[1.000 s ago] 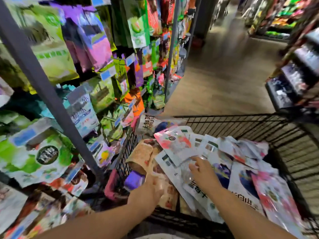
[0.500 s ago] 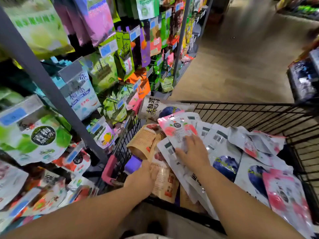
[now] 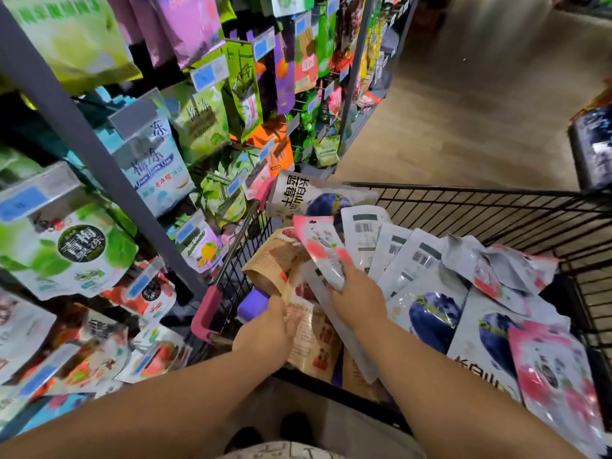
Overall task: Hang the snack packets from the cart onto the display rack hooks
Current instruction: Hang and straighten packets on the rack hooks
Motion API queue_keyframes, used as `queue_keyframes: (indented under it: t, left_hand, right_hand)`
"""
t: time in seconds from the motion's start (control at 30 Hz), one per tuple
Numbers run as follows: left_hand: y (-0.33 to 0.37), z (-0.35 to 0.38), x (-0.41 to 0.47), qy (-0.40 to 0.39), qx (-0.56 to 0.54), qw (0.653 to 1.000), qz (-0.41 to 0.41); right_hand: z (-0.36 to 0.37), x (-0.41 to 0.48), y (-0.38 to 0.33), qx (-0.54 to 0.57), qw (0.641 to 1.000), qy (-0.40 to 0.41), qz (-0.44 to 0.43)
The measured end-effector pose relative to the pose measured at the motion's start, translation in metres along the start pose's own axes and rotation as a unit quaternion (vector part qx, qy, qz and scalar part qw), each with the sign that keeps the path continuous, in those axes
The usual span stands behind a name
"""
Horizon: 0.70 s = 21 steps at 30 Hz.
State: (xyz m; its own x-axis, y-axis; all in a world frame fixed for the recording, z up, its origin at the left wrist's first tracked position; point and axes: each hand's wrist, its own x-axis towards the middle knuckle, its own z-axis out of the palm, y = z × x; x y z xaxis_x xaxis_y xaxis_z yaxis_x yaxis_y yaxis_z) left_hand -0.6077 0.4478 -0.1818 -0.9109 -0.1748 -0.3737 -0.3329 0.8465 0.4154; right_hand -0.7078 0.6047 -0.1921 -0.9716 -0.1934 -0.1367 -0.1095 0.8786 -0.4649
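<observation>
**Status:** stocking under way; judged well short of done.

1. **Left of the left hand [image 3: 268,329]:** display rack [image 3: 99,167], rows full w/ stock already hung; the hooks themselves are hidden behind it.
   - Green packet [image 3: 79,250]: dark round badge reads "青梅果冻".
   - Blue packet [image 3: 155,164]: "梅冻", w/ red "老冰棍" lower down.
   - Light-green packet [image 3: 202,120]: "梅冻".
   - Price tags [image 3: 208,74]: blurred, illeg.

2. **Left hand:** down in the cart [image 3: 463,190] at its near-left corner. Fingers are curled at the edge of the tan packet [image 3: 314,339] and appear to grip it, but the fingertips are hidden. Print on the packet is too small to read.

3. **Right hand [image 3: 359,293]:** just right of the left hand, not touching it. Fingers and thumb are closed on the near end of the pink packet [image 3: 319,246], which juts up and away from the hand, over the pile. It is inside the cart and not yet at the rack. Small print illeg.

4. **Beyond the right hand:** sideways packet [image 3: 314,197] w/ large chars, apparently incl. "蓝莓"; rest unsure.

5. **Right of the right hand:**
   - White packets [image 3: 420,260], backs up, barcodes showing, digits illeg.
   - Blueberry packets [image 3: 433,316].
   - More pink ones at the far right.

**Remaining:** the pink packet is in hand but unhung, and the cart is heaped. Judged that the bulk of the load is left to hang.
</observation>
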Motion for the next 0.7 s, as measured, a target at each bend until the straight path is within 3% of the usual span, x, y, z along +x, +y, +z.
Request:
queue_keyframes:
  t: [0.1,0.17,0.27,0.33,0.4,0.5,0.57,0.63,0.7]
  left_hand:
    - [0.001,-0.003,0.001,-0.009,-0.038,0.999,-0.013]
    - [0.001,-0.003,0.005,-0.027,-0.086,0.995,-0.031]
    - [0.007,-0.010,0.009,-0.058,-0.186,0.980,-0.047]
    - [0.019,-0.013,0.012,-0.058,-0.284,0.955,-0.067]
    - [0.038,-0.015,0.009,-0.084,-0.394,0.914,-0.048]
    - [0.056,-0.005,0.010,-0.123,-0.564,0.817,0.006]
    - [0.066,0.002,0.005,-0.186,-0.623,0.760,-0.002]
    - [0.074,0.008,0.003,-0.240,-0.629,0.739,-0.020]
    - [0.082,0.015,0.002,-0.253,-0.609,0.751,-0.019]
  right_hand:
    - [-0.014,-0.009,-0.002,0.241,0.966,-0.004,0.095]
    - [-0.021,-0.015,0.001,0.409,0.901,-0.025,0.144]
    - [-0.031,-0.029,0.006,0.607,0.772,-0.089,0.167]
    - [-0.040,-0.043,0.005,0.680,0.703,-0.121,0.170]
    - [-0.045,-0.055,0.007,0.697,0.684,-0.139,0.166]
    - [-0.052,-0.071,0.014,0.685,0.697,-0.142,0.159]
    - [-0.061,-0.081,0.023,0.654,0.729,-0.124,0.159]
    - [-0.071,-0.090,0.035,0.566,0.803,-0.111,0.150]
    - [-0.082,-0.100,0.048,0.418,0.890,-0.095,0.153]
